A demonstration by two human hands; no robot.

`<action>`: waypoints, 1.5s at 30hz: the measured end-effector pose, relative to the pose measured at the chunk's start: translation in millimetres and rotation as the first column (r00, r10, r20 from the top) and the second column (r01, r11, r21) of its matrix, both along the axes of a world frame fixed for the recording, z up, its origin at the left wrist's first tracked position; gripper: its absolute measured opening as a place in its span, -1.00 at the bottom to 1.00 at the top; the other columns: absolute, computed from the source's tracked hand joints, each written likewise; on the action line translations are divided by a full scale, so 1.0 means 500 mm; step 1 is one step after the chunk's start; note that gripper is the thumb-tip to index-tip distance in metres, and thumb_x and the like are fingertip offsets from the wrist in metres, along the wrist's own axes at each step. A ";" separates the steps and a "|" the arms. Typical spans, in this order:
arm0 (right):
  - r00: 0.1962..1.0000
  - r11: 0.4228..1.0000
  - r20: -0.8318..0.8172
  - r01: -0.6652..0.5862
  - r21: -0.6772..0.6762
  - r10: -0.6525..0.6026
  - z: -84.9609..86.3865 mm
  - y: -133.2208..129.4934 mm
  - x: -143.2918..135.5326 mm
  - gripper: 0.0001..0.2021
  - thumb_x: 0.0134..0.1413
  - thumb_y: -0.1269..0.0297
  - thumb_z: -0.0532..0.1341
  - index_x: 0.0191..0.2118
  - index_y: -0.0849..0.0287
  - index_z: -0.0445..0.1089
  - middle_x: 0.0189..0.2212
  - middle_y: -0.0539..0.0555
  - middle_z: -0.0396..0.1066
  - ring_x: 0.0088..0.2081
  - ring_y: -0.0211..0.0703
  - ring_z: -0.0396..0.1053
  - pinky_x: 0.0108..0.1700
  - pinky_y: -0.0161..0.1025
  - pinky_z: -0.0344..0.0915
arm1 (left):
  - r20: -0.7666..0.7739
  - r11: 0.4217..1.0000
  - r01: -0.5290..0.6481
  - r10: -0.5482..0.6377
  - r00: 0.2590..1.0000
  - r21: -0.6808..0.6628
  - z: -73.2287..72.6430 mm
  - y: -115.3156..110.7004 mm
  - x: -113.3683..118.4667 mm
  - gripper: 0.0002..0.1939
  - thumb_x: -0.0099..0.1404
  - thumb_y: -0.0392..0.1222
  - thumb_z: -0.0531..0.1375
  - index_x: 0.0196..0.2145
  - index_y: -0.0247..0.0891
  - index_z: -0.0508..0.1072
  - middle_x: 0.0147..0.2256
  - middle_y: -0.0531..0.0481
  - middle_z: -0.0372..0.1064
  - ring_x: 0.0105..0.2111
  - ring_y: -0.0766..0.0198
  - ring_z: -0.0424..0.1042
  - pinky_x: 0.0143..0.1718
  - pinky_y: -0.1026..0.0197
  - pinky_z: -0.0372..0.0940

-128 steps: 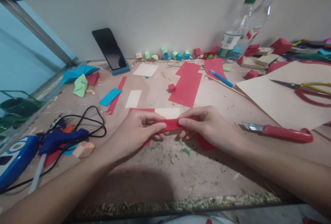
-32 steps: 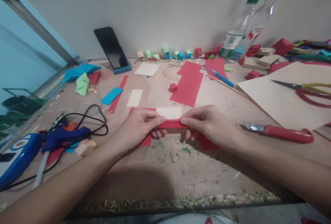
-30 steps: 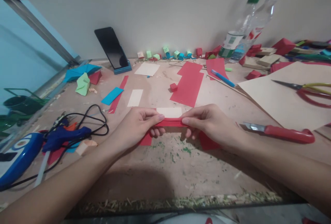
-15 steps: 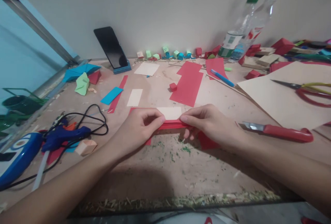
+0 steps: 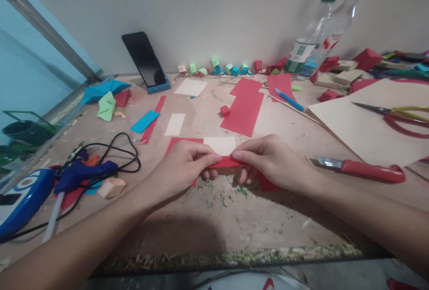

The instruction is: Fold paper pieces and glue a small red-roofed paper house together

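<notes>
Between both hands is a folded strip of red paper (image 5: 228, 162), held low over the front of the table. My left hand (image 5: 191, 160) pinches its left part, thumb on top and fingertips curled beneath. On the right part, my right hand (image 5: 263, 158) has the same kind of pinch, with the thumb close to the left one. Behind the strip a cream paper piece (image 5: 219, 145) lies beside red paper (image 5: 179, 142), which my left hand partly covers. More red paper (image 5: 268, 182) shows under my right hand.
A red-handled knife (image 5: 365, 170) and scissors (image 5: 385, 110) lie at the right, the scissors on a large cream sheet (image 5: 365, 124). At the left are a blue glue gun (image 5: 83, 174) and its cable. Behind stand a phone (image 5: 144, 60) and plastic bottles (image 5: 301, 55).
My left hand has slid slightly right along the red paper strip, closer to my right thumb. Its fingertips now show below the strip. My right hand has hardly moved.
</notes>
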State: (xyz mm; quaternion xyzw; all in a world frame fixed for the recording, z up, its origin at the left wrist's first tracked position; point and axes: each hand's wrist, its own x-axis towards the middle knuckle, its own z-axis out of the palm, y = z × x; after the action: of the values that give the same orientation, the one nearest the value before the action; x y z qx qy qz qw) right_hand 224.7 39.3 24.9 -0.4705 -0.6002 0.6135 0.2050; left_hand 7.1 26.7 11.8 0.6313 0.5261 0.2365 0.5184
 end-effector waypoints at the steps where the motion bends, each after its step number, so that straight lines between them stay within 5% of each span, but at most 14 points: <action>1: 1.000 1.000 -0.009 -0.004 -0.001 0.004 -0.002 0.001 0.002 -0.74 0.38 0.33 0.19 -0.33 0.28 0.55 -0.58 0.09 0.58 -0.54 -0.26 0.54 -0.45 -0.41 0.46 | 0.001 1.000 -0.006 0.006 1.000 0.007 0.001 0.000 -0.001 -0.67 0.39 -0.07 0.21 -0.45 -0.27 0.61 -0.53 -0.01 0.53 -0.57 0.34 0.38 -0.60 0.34 0.15; 7: 1.000 1.000 -0.029 -0.007 0.000 0.006 -0.008 0.004 0.004 -0.74 0.36 0.31 0.20 -0.36 0.27 0.53 -0.60 0.08 0.57 -0.55 -0.25 0.53 -0.49 -0.41 0.43 | -0.006 0.996 0.035 -0.035 0.999 0.086 0.004 0.002 -0.004 -0.67 0.42 -0.09 0.20 -0.43 -0.29 0.60 -0.49 -0.01 0.55 -0.47 0.30 0.46 -0.44 0.30 0.28; 13: 0.999 0.999 -0.024 0.027 0.038 -0.027 -0.003 0.005 0.003 -0.71 0.34 0.28 0.21 -0.39 0.27 0.55 -0.61 0.07 0.55 -0.57 -0.27 0.49 -0.48 -0.39 0.43 | -0.092 0.966 0.081 -0.060 0.994 0.247 0.013 -0.008 -0.006 -0.79 0.46 -0.04 0.21 -0.14 -0.11 0.64 -0.31 0.12 0.56 -0.41 0.35 0.41 -0.39 0.31 0.24; 23: 0.998 0.997 -0.056 0.031 0.075 -0.027 -0.007 0.006 0.007 -0.72 0.31 0.23 0.23 -0.36 0.28 0.56 -0.60 0.08 0.56 -0.55 -0.26 0.49 -0.43 -0.35 0.45 | -0.027 0.988 0.028 -0.024 0.999 0.153 0.002 -0.010 -0.004 -0.84 0.39 -0.07 0.29 -0.14 -0.09 0.65 -0.40 0.13 0.48 -0.54 0.41 0.28 -0.56 0.35 0.11; 45: 0.997 0.998 -0.071 0.009 -0.070 -0.014 -0.010 0.005 0.005 -0.80 0.17 0.24 0.36 -0.39 0.27 0.55 -0.61 0.04 0.51 -0.58 -0.28 0.43 -0.52 -0.38 0.34 | 0.030 0.998 0.033 -0.034 0.999 0.052 -0.004 -0.011 -0.003 -0.78 0.41 -0.04 0.27 -0.17 -0.20 0.65 -0.37 -0.01 0.57 -0.41 0.29 0.45 -0.45 0.32 0.27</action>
State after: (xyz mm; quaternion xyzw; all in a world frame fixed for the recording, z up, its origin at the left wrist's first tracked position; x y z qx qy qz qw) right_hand 227.2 41.9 20.1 -0.4583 -0.5681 0.6494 0.2134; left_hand 5.6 21.4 9.8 0.6494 0.5012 0.2508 0.5139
